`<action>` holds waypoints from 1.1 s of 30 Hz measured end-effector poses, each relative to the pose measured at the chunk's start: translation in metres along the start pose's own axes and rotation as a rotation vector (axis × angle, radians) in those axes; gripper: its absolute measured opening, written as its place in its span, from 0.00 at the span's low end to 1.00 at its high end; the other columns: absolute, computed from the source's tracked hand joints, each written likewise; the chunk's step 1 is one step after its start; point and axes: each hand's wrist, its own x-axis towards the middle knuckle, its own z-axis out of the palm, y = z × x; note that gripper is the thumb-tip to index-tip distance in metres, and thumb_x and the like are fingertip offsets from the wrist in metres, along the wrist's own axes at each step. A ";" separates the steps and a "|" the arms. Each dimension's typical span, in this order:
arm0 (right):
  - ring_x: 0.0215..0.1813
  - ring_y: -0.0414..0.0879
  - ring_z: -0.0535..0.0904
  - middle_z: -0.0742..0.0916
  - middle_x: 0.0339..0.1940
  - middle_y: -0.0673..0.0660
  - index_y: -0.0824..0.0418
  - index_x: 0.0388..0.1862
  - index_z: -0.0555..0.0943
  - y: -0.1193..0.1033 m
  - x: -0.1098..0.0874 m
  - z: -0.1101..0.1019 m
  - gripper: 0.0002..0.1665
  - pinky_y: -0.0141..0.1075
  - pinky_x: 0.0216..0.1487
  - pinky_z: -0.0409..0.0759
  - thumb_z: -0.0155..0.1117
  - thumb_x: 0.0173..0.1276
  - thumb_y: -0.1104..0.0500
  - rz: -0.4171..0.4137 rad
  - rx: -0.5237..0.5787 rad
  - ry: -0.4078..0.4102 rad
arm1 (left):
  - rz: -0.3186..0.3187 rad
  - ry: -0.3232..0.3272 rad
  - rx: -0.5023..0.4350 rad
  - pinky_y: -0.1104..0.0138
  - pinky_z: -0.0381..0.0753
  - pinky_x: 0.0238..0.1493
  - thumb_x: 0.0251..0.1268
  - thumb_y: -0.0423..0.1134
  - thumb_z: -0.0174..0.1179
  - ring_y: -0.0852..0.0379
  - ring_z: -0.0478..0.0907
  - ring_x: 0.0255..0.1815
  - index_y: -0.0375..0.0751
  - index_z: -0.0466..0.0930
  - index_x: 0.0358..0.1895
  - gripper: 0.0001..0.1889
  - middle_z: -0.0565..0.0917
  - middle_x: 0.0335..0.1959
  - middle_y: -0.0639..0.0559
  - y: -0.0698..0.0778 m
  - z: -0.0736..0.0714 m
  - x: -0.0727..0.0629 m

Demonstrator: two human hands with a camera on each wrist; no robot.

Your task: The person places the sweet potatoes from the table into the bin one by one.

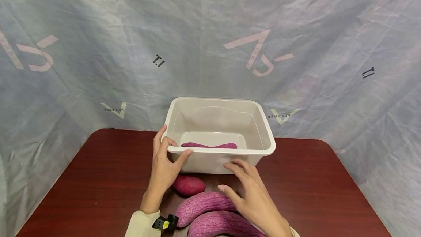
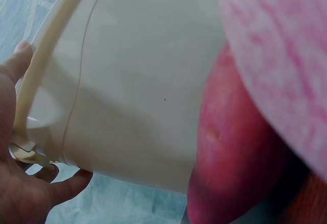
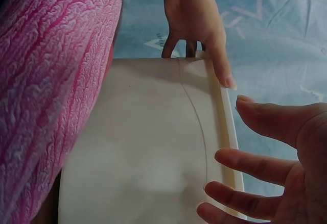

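Note:
A white plastic tub (image 1: 217,162) stands at the back of the table, with a purple, long wrinkled vegetable (image 1: 209,145) lying inside it. My left hand (image 1: 165,167) grips the tub's near left corner, its thumb over the front rim and fingers round the side. Spread and loosely bent, the fingers of my right hand (image 1: 251,189) are beside the tub's front wall and rim, holding nothing; whether they touch it I cannot tell. In front of the tub lie a red sweet potato (image 1: 189,185) and two curved, wrinkled purple vegetables (image 1: 205,204), (image 1: 223,224), partly hidden by the right hand and frame edge.
The dark red wooden table (image 1: 108,178) extends to both sides of the tub. Behind it hangs a grey printed sheet (image 1: 197,46), close to the tub's back rim. A black device (image 1: 166,223) is strapped to the left wrist.

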 end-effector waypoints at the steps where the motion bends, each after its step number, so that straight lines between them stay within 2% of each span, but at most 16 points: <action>1: 0.69 0.45 0.73 0.80 0.65 0.50 0.50 0.63 0.80 0.000 0.000 0.001 0.32 0.46 0.65 0.74 0.77 0.60 0.47 -0.005 -0.002 0.001 | 0.000 0.000 -0.002 0.45 0.65 0.69 0.52 0.44 0.77 0.41 0.61 0.78 0.42 0.68 0.36 0.23 0.58 0.79 0.48 0.000 0.000 0.000; 6: 0.68 0.48 0.75 0.81 0.65 0.52 0.51 0.61 0.81 -0.001 0.000 0.007 0.31 0.47 0.64 0.75 0.77 0.59 0.47 -0.025 -0.004 -0.003 | -0.003 0.001 -0.004 0.44 0.65 0.69 0.52 0.44 0.77 0.41 0.61 0.78 0.42 0.68 0.36 0.23 0.58 0.79 0.48 0.000 -0.001 0.000; 12: 0.67 0.49 0.75 0.81 0.65 0.54 0.49 0.60 0.81 -0.003 -0.001 0.015 0.30 0.50 0.63 0.76 0.77 0.59 0.47 -0.021 -0.003 -0.061 | 0.005 -0.001 -0.003 0.44 0.65 0.69 0.53 0.44 0.77 0.40 0.61 0.78 0.42 0.68 0.36 0.23 0.58 0.79 0.48 -0.001 0.000 0.000; 23: 0.64 0.47 0.76 0.82 0.64 0.53 0.48 0.59 0.81 -0.002 -0.002 0.023 0.29 0.48 0.63 0.75 0.77 0.59 0.46 -0.012 0.000 -0.115 | 0.004 -0.005 0.000 0.44 0.66 0.68 0.53 0.44 0.77 0.39 0.62 0.77 0.42 0.67 0.37 0.24 0.58 0.80 0.48 0.000 0.000 0.001; 33: 0.62 0.46 0.78 0.83 0.61 0.52 0.49 0.59 0.82 0.000 -0.004 0.030 0.29 0.48 0.59 0.77 0.77 0.58 0.47 -0.056 -0.037 -0.093 | -0.004 -0.009 0.003 0.44 0.65 0.69 0.53 0.44 0.77 0.41 0.61 0.78 0.43 0.68 0.36 0.23 0.58 0.80 0.49 -0.001 -0.001 0.000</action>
